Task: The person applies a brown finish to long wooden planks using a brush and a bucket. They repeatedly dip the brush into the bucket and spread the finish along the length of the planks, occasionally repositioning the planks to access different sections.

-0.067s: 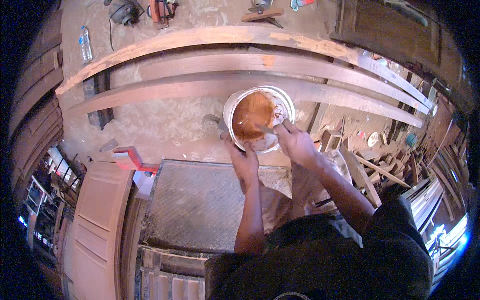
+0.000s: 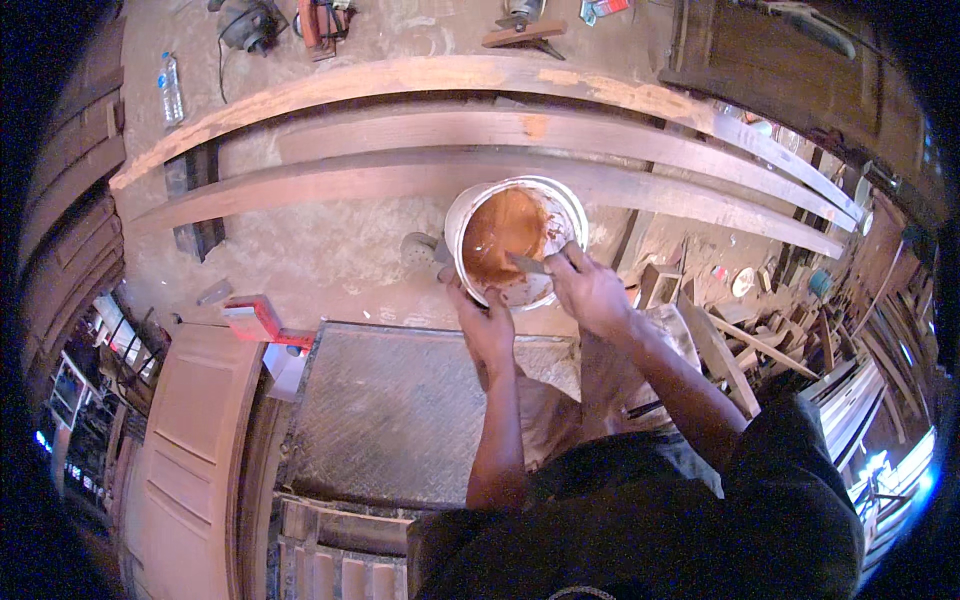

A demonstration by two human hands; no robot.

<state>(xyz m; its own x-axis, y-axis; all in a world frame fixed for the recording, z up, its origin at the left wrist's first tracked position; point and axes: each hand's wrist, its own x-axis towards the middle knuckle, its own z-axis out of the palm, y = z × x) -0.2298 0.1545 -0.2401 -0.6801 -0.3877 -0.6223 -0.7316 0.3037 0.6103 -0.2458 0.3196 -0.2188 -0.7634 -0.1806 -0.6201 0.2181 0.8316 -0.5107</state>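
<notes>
A white bucket [image 2: 567,222] is tilted in front of me, its mouth toward me. Thick orange-brown paste [image 2: 503,222] coats one side of its inside, and smears cling to the white wall. My left hand [image 2: 488,332] grips the near-left rim, thumb over the edge, fingers partly hidden beneath. Closed round the handle of a flat-bladed scraper [image 2: 527,263], my right hand [image 2: 597,297] reaches over the right rim. The blade's tip meets the paste inside the bucket. Most of the handle is covered by my fingers.
Long wooden beams [image 2: 400,187] run across beyond the bucket, over a dusty floor. A plastic bottle [image 2: 171,90] and a power tool [image 2: 247,27] lie farther off. Wood offcuts [image 2: 770,335] are heaped at right. A panelled door [image 2: 190,450] and red box [image 2: 252,317] are at left.
The scraper's blade has shifted slightly left and down within the bucket, and shows more sharply. My left hand keeps its hold on the rim.
</notes>
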